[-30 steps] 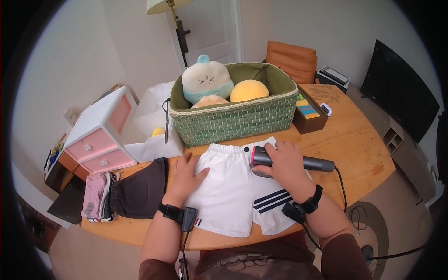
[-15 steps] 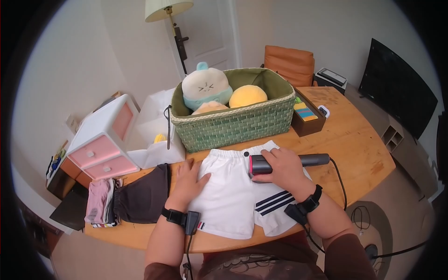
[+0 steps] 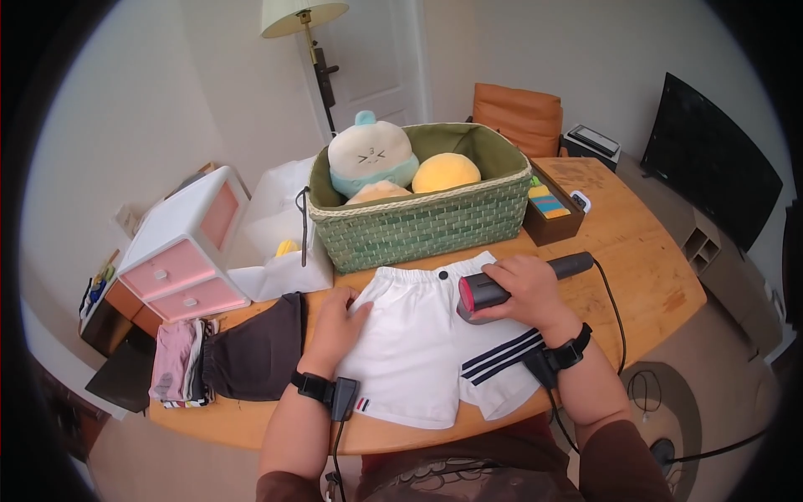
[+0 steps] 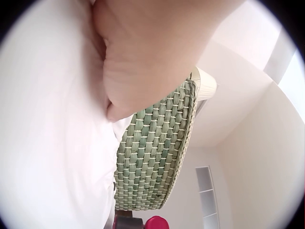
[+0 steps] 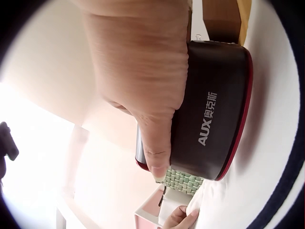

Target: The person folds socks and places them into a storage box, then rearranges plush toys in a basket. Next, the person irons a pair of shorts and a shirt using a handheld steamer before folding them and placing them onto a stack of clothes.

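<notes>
White shorts [image 3: 401,343] with navy stripes on one leg lie spread on the wooden table. My right hand [image 3: 525,291] grips a dark grey handheld garment steamer [image 3: 485,293] marked AUX. Its red-rimmed plate [image 5: 240,124] faces the fabric close over the right leg, and its corded handle points to the far right. At the left edge of the shorts, my left hand [image 3: 336,328] pinches the cloth by the waistband side. In the right wrist view, that hand's thumb and fingers [image 5: 180,218] meet at the white fabric.
Dark folded shorts [image 3: 255,351] and a stack of folded clothes [image 3: 180,360] lie at left. Behind stand a pink-and-white drawer unit [image 3: 188,251], a green woven basket [image 3: 427,230] with plush toys, and a brown box [image 3: 556,222]. The steamer's cord [image 3: 621,326] runs off the right edge.
The steamer has moved slightly right over the shorts, its handle swinging toward the back. My left hand's fingers, earlier spread flat at the edge, have drawn in on the cloth.
</notes>
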A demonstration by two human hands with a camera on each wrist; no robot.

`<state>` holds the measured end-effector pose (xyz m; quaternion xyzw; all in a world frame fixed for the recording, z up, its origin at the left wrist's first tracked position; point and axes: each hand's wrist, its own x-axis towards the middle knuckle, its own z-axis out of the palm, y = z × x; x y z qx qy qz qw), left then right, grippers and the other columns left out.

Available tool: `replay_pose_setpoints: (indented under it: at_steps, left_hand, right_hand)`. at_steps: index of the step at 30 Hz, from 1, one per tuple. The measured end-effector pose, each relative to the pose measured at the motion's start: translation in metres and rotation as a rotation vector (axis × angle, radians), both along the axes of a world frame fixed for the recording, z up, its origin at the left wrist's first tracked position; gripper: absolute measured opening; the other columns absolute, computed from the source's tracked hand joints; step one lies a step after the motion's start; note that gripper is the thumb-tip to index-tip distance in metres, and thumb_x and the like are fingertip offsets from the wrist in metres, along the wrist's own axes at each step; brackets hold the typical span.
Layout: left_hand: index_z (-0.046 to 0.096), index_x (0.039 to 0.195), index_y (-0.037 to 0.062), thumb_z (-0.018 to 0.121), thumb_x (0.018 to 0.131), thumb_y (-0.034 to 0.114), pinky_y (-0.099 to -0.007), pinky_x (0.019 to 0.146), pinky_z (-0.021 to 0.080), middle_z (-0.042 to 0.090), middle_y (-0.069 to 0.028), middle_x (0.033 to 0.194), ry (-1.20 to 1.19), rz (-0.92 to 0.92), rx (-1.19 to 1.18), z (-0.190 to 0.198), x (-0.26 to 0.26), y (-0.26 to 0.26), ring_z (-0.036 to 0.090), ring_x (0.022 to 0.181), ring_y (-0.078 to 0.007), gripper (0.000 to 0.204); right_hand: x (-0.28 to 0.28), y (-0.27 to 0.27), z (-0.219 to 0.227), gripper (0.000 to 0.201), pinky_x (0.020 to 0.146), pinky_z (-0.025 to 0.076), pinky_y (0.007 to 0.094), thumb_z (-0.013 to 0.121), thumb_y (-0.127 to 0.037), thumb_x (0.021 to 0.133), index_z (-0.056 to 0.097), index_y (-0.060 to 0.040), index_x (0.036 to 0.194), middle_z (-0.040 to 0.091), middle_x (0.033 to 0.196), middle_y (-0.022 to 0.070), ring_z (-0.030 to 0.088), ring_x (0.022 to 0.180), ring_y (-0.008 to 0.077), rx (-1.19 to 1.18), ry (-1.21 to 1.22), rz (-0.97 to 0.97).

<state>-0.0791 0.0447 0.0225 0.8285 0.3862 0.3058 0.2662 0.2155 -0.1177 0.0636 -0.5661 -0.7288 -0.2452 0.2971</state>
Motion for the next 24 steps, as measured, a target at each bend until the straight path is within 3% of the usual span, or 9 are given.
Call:
replay_pose_setpoints:
  at_steps: [4, 9, 14, 19, 24]
  left_hand:
    - [0.059, 0.095, -0.0024, 0.068, 0.088, 0.019, -0.0383, 0.070, 0.049, 0.066, -0.0209, 0.085, -0.128, 0.068, -0.063, -0.014, 0.001, 0.008, 0.063, 0.076, -0.0336, 0.024]
    - [0.060, 0.097, -0.0003, 0.067, 0.088, 0.025, -0.0394, 0.070, 0.050, 0.066, -0.0191, 0.083, 0.023, 0.207, 0.004, -0.003, -0.001, 0.001, 0.064, 0.073, -0.0332, 0.028]
    - [0.062, 0.095, 0.0000, 0.068, 0.086, 0.025, -0.0405, 0.069, 0.050, 0.065, -0.0184, 0.082, 0.117, 0.153, 0.001, 0.007, -0.003, -0.004, 0.063, 0.074, -0.0339, 0.027]
    - [0.063, 0.092, -0.0012, 0.068, 0.085, 0.023, -0.0426, 0.068, 0.048, 0.063, -0.0185, 0.081, 0.124, 0.098, 0.052, 0.008, -0.004, -0.006, 0.061, 0.074, -0.0347, 0.026]
    - [0.062, 0.092, -0.0030, 0.068, 0.085, 0.023, -0.0447, 0.071, 0.047, 0.061, -0.0206, 0.084, 0.153, 0.055, 0.121, 0.004, -0.004, -0.004, 0.060, 0.077, -0.0367, 0.028]
  right_hand:
    - [-0.007, -0.004, 0.003, 0.062, 0.065, 0.050, 0.0350, 0.083, -0.055, 0.058, 0.069, -0.0072, 0.096, 0.064, 0.079, 0.0059, 0.063, 0.073, 0.0256, -0.017, 0.038, 0.083]
    - [-0.017, -0.003, -0.005, 0.059, 0.066, 0.050, 0.0343, 0.083, -0.054, 0.059, 0.068, -0.0072, 0.092, 0.063, 0.076, 0.0053, 0.062, 0.072, 0.0255, -0.067, 0.048, 0.194]
    - [-0.027, -0.004, -0.007, 0.062, 0.069, 0.050, 0.0355, 0.079, -0.058, 0.061, 0.066, -0.0069, 0.095, 0.061, 0.078, 0.0059, 0.062, 0.075, 0.0249, -0.150, 0.040, 0.044]
    - [-0.026, 0.000, -0.014, 0.065, 0.072, 0.050, 0.0381, 0.076, -0.058, 0.065, 0.066, -0.0039, 0.098, 0.062, 0.083, 0.0079, 0.061, 0.081, 0.0265, -0.145, 0.089, -0.248]
    - [-0.024, -0.002, -0.011, 0.064, 0.073, 0.051, 0.0381, 0.078, -0.058, 0.066, 0.068, -0.0043, 0.100, 0.063, 0.084, 0.0080, 0.061, 0.080, 0.0269, -0.155, 0.063, -0.231]
